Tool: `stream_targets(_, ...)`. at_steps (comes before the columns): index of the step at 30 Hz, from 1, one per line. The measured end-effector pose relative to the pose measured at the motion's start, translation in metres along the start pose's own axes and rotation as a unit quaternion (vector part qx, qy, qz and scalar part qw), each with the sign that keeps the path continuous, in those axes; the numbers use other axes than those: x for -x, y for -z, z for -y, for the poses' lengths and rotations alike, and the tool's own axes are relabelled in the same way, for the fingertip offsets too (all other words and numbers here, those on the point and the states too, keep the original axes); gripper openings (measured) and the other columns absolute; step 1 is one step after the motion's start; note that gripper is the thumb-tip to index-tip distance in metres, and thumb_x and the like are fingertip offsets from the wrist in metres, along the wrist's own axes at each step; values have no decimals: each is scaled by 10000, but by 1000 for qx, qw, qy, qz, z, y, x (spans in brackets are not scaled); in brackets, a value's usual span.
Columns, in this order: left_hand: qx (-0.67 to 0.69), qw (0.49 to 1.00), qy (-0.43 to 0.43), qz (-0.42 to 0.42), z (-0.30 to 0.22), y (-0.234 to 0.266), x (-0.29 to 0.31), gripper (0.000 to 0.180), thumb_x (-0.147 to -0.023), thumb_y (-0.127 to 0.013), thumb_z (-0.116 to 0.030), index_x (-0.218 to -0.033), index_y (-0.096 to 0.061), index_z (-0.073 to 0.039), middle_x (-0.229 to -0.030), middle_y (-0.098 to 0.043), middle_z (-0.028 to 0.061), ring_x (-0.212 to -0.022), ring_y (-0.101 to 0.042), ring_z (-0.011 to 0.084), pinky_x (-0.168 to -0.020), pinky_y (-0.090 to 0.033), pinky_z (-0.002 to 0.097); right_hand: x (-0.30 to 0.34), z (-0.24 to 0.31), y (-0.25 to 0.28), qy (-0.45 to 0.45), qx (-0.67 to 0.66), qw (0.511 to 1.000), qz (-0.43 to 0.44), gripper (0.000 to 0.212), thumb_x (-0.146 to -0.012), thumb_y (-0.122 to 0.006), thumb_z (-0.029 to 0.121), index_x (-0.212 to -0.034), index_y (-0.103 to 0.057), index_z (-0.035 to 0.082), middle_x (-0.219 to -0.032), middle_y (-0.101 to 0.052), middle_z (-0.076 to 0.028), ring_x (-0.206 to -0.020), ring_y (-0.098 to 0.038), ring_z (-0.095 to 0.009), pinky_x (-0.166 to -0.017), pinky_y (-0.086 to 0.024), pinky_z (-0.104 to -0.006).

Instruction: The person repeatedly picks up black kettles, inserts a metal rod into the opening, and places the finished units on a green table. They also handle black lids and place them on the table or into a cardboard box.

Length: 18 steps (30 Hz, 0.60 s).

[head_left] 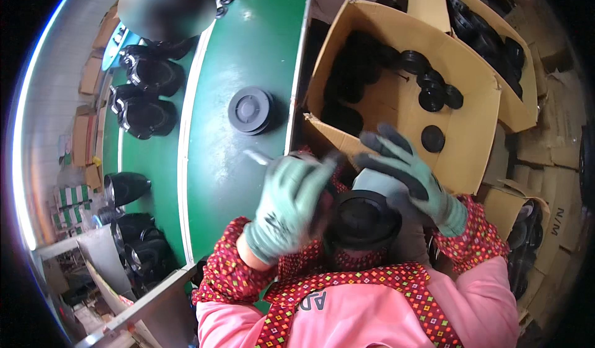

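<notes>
Left hand (282, 208): blurred, fingers bent beside the left edge of the black part (362, 218); can't tell if it's gripping anything. Right hand (418, 177): fingers extended, not closed on anything, above and right of the part, over a pale item (379, 184); contact unclear. Part sits in front of the torso, round face up, between the hands. Black disc (250, 110) lies on the green table (238, 57), left and ahead. Open carton (458, 69) ahead-right, loose black pieces (427, 81) inside. Glossy black housings (149, 109) stand far left.
</notes>
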State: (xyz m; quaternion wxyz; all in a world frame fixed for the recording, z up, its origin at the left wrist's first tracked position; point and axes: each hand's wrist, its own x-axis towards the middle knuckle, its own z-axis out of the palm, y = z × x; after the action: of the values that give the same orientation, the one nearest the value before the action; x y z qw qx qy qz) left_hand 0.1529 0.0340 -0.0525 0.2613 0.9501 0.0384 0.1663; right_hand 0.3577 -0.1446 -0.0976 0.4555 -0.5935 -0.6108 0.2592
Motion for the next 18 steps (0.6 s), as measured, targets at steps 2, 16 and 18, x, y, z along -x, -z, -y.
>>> stream_targets(2,-109,989,104,-5,31,-5,27,482,-884,-604,-14,-1365,-591,-27,-1160,-642,156,-1074,-586,390,-1006,-432,513,22,7,1,-17,-32,996,82,777,-864,-768,455,-1501,-535,74,-1607,-462,-191,-1497,-380,-433,-1265,-205,-525)
stream_targets(16,-131,931,331,-76,65,-8,182,946,-764,-876,-290,-1558,-419,-53,-1503,-466,242,-1404,-439,422,-1191,-335,541,0,36,-10,-96,-193,974,-64,528,-824,-838,95,-1301,-684,-68,-1372,-666,-216,-1327,-608,-297,-1052,-541,-418)
stream_targets(18,21,957,273,-101,44,9,180,982,-740,-911,-307,-1552,-425,-46,-1547,-435,243,-1477,-375,420,-1228,-306,528,-21,31,-11,-127,-251,952,-118,451,-952,-754,199,-1313,-672,-58,-1285,-705,-162,-1198,-676,-262,-971,-581,-392)
